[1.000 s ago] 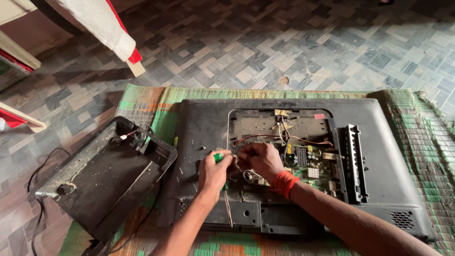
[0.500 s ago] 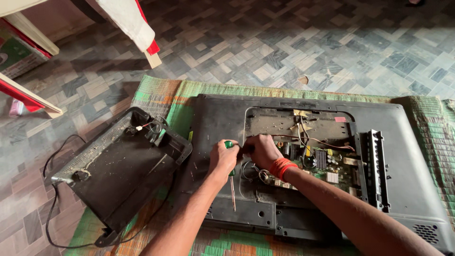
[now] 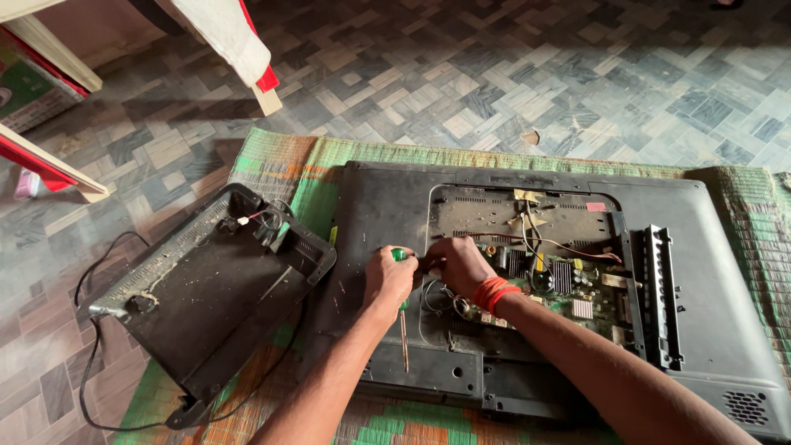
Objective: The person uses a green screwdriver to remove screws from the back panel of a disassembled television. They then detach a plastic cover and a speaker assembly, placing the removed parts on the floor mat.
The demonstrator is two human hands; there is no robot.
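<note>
Left hand (image 3: 387, 280) is gripping the green screwdriver (image 3: 400, 284) – right hand (image 3: 457, 264), fingers pinched narrow, has been staying at the TV (image 3: 395, 214) opening edge – work ongoing.

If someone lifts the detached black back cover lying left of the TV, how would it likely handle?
The back cover looks like a thin plastic shell, so probably light and somewhat flexible. Its trailing cable might snag or drag across the mat.
</note>
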